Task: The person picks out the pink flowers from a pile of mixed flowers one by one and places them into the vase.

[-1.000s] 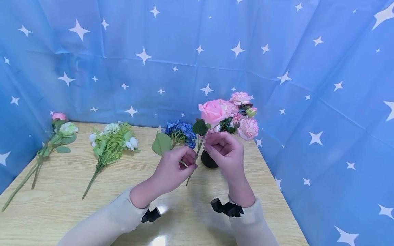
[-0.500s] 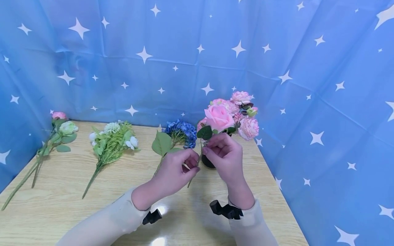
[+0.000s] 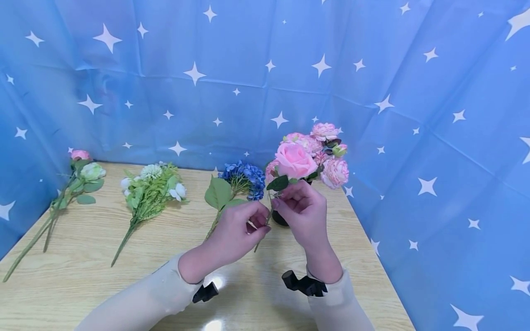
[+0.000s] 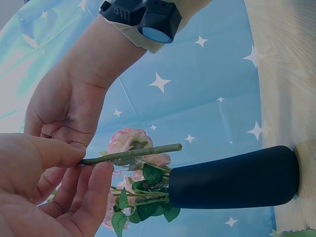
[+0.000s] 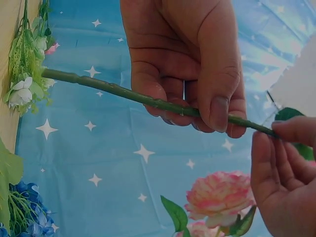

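Observation:
A pink rose (image 3: 296,160) is held up before the flowers in the vase. My right hand (image 3: 304,214) pinches its stem just under the bloom, between thumb and fingers. Lower on the same green stem (image 5: 118,90), my left hand (image 3: 238,230) pinches it with thumb and fingertips. The cut end points down and stays above the table. Behind my hands stands a dark vase (image 4: 232,180), mostly hidden in the head view, holding several pink-and-white flowers (image 3: 334,172) with green leaves.
On the wooden table (image 3: 165,294) lie a blue hydrangea (image 3: 244,177) with broad leaves, a white-and-green bunch (image 3: 151,197), and pink and pale green flowers (image 3: 92,172) at far left. A blue star-patterned cloth (image 3: 232,46) hangs behind and at the sides.
The rose has shifted right and slightly down, its bloom now overlapping the vase flowers more. My left hand has moved slightly right along with the stem; both hands keep their pinch.

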The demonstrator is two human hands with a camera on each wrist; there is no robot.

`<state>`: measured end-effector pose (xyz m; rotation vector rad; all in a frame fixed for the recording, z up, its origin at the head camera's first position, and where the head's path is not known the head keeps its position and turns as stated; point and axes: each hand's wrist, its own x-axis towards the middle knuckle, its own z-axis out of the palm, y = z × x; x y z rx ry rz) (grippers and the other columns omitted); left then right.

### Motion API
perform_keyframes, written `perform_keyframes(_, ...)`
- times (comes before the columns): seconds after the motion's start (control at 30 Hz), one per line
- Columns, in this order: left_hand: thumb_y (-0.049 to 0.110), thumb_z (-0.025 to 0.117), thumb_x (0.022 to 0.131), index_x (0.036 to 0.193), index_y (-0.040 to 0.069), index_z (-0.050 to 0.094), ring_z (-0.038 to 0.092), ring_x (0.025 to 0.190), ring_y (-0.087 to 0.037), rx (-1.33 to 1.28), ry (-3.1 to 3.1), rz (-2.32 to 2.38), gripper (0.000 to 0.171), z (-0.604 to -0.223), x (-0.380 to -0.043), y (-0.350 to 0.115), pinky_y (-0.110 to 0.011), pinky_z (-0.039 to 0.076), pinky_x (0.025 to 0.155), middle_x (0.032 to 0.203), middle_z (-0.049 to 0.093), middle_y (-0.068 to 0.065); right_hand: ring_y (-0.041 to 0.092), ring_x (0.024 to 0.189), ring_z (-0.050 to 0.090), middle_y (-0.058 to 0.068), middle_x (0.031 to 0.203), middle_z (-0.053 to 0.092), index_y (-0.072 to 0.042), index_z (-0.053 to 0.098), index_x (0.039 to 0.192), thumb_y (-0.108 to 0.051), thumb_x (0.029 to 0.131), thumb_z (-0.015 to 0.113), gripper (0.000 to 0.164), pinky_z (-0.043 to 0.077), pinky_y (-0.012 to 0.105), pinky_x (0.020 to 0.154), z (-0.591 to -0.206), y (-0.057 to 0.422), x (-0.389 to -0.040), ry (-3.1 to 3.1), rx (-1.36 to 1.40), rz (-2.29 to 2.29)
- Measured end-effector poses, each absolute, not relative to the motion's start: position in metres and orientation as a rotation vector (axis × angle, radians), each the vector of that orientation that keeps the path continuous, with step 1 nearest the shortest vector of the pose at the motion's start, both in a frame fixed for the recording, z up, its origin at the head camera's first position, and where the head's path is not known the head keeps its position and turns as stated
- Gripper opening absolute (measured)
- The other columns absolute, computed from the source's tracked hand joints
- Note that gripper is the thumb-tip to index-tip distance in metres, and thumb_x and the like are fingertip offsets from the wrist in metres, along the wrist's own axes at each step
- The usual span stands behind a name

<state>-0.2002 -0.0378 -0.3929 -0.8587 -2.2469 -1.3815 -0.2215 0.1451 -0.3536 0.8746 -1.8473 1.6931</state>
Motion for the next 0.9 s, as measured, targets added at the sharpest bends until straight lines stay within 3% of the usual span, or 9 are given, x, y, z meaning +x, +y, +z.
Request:
perform_keyframes(0.33, 0.007, 0.088, 0.085, 0.102, 0.011, 0.07, 0.072, 0.079, -0.008, -0.865, -2.235, -1.436, 0.025, -0.396, -0.203, -0.037, -0.019, 0.062, 0.07, 0.089, 0.073, -0.001, 0.001, 0.063, 0.063, -0.017, 0.082, 0.07, 0.011, 0.064, 0.089, 0.02, 0.082, 0.072, 0.014, 0.048, 0.015, 0.055, -0.349, 0.151, -0.222, -1.846, 0.819, 1.614)
perform_keyframes(0.5, 0.017, 0.094, 0.081, 0.104, 0.015, 0.069, 0.068, 0.08, -0.008, -0.835, -2.287, -1.494, 0.034, -0.397, -0.204, -0.037, -0.02, 0.063, 0.073, 0.089, 0.07, 0.004, 0.0, 0.066, 0.069, -0.016, 0.082, 0.072, 0.014, 0.062, 0.089, 0.021, 0.083, 0.071, 0.014, 0.052, 0.014, 0.057, -0.345, 0.161, -0.223, -1.798, 0.771, 1.648)
perform_keyframes(0.7, 0.018, 0.096, 0.079, 0.103, 0.016, 0.07, 0.069, 0.082, -0.01, -0.801, -2.381, -1.472, 0.036, -0.408, -0.21, -0.036, -0.021, 0.062, 0.076, 0.091, 0.069, 0.007, 0.001, 0.064, 0.072, -0.014, 0.081, 0.076, 0.018, 0.059, 0.087, 0.022, 0.083, 0.069, 0.011, 0.049, 0.014, 0.049, -0.342, 0.176, -0.224, -1.72, 0.735, 1.668)
perform_keyframes(0.9, 0.013, 0.094, 0.08, 0.1, 0.013, 0.068, 0.067, 0.083, -0.011, -0.836, -2.44, -1.461, 0.032, -0.421, -0.223, -0.027, -0.022, 0.061, 0.078, 0.091, 0.068, 0.004, 0.006, 0.07, 0.076, -0.006, 0.082, 0.075, 0.021, 0.056, 0.086, 0.021, 0.085, 0.065, 0.008, 0.061, 0.019, 0.063, -0.333, 0.192, -0.23, -1.588, 0.689, 1.723)
